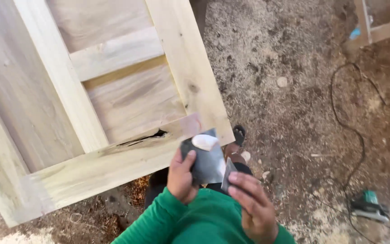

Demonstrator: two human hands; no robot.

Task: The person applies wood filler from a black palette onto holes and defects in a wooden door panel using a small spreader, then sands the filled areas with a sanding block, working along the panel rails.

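Observation:
My left hand (182,175) holds a dark flat metal plate (206,162) with a dab of pale putty (204,142) on its upper edge. My right hand (253,205) pinches a small grey scraper blade (227,176) that touches the plate's right side. Both sleeves are green. The plate is held just below the corner of a pale wooden panelled door (113,95) lying flat. A dark crack (143,139) runs along the door's bottom rail, just left of the plate.
Sawdust-covered ground lies to the right, crossed by a black cable (357,135). A green power tool (370,204) rests at the lower right. Another wooden frame (375,27) shows at the top right. My sandalled foot (238,135) is under the door's corner.

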